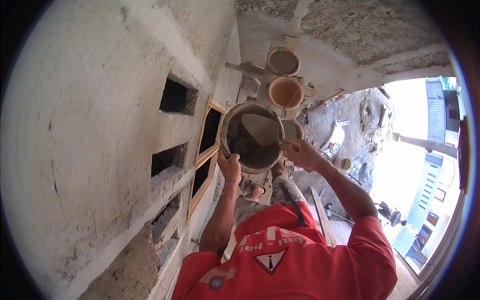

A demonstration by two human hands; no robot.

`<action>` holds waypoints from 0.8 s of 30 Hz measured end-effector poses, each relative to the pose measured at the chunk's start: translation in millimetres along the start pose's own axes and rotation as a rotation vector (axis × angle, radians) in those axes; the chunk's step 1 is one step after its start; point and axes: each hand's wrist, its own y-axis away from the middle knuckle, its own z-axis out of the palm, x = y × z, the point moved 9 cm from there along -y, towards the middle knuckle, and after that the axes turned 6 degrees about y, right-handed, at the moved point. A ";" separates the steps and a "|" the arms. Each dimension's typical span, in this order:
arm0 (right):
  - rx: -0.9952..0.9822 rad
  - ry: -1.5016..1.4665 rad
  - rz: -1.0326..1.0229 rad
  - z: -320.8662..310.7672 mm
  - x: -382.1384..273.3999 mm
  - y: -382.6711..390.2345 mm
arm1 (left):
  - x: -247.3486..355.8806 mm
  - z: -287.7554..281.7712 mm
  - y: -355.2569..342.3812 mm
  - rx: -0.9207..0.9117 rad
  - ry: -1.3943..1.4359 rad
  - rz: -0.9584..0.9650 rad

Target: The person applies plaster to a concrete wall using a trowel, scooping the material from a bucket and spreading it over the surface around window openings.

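My left hand grips the lower-left side of a mortar-crusted bucket, which is tipped so its dark inside shows. My right hand is closed on the handle of a trowel, whose flat blade lies inside the bucket at its upper right. Just beyond are an orange bucket with brownish liquid, another bucket with grey liquid, and a third round container partly hidden behind the bucket I hold.
A plastered wall with square openings and wooden frames rises on my left. My feet stand on planks. Down to the right lie rubble-strewn ground, a small pail and a long board, near a bright opening.
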 end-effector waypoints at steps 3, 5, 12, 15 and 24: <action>0.008 -0.073 0.123 -20.2 24.1 -7.1 | -12.4 32.6 -23.5 -0.030 -0.045 -0.053; 0.123 0.057 0.049 -38.5 37.5 -19.9 | -21.5 50.0 -38.4 -0.051 -0.021 -0.104; 0.057 0.402 -0.212 -32.3 58.9 -97.8 | -63.2 80.6 -73.9 -0.025 -0.009 -0.240; 0.012 0.247 -0.047 -37.0 45.5 -125.1 | -88.1 82.2 -89.0 -0.047 0.052 -0.309; 0.365 -0.117 0.181 -82.5 217.9 -303.6 | -179.8 41.9 -144.2 0.170 0.075 -0.311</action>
